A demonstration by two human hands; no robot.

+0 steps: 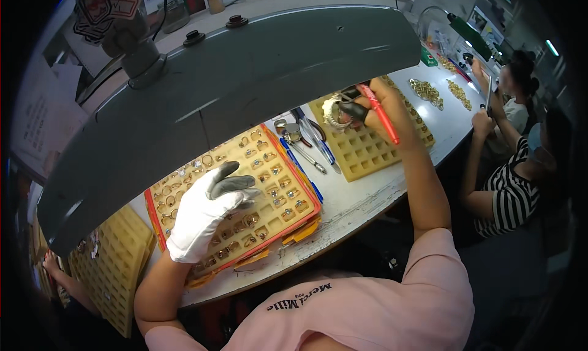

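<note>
My left hand (211,207), in a white glove with grey fingertips, is open, fingers slightly bent and apart, over a yellow tray (267,223) of gem-set rings in a red-edged holder. My right hand (383,109), with black finger covers, grips a red marker (380,115); its fingertips also touch a round silver metal object (335,112), whose detail I cannot make out. These are over a yellow grid tray (361,161) with many vacant slots. Between the trays lie pens (324,149), dark-handled pliers (303,121) and small metal tools (293,132).
A grey lamp hood (233,63) spans the white bench (300,247) above my hands. More yellow grid trays (110,265) lean at left, beside another person's hand (52,262). At right, gold chains (425,94) lie near two co-workers (508,192) holding things.
</note>
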